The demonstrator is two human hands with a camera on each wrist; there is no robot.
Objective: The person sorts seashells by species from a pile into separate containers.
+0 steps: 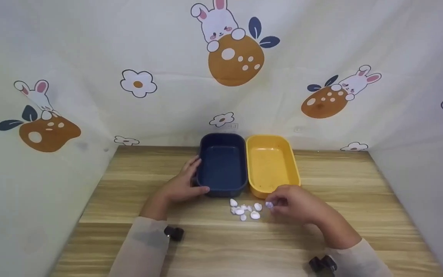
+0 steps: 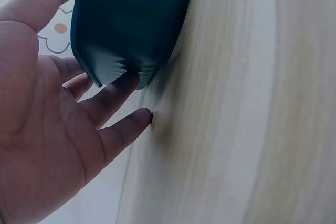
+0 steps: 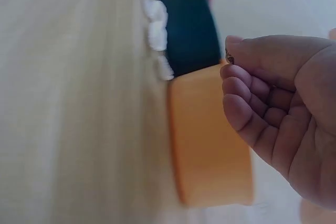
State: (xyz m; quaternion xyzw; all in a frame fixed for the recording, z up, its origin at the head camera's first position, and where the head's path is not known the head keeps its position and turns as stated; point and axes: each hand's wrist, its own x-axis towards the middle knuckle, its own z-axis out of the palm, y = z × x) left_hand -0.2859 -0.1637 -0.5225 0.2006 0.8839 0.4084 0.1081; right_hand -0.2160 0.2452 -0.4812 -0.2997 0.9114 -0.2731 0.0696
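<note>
My left hand [image 1: 181, 185] rests against the left side of a dark blue bin [image 1: 222, 194], its thumb at the near corner. In the left wrist view, its fairly straight fingers [image 2: 118, 98] spread along the outer wall of the bin. Between thumb and forefinger, my right hand [image 1: 296, 204] pinches a small purplish seashell [image 1: 269, 204], just in front of the yellow bin [image 1: 262, 192]. Only a dark, patterned edge of this shell [image 3: 229, 57] shows in the right wrist view. To its left, several white seashells [image 1: 255, 215] lie in a loose group on the table.
Both bins stand side by side near the back of the wooden table [image 1: 221, 246]. Behind them hangs a pale curtain [image 1: 167, 111] printed with rabbits and flowers, which also closes off both sides. A black wrist camera [image 1: 174, 233] sits at the left sleeve.
</note>
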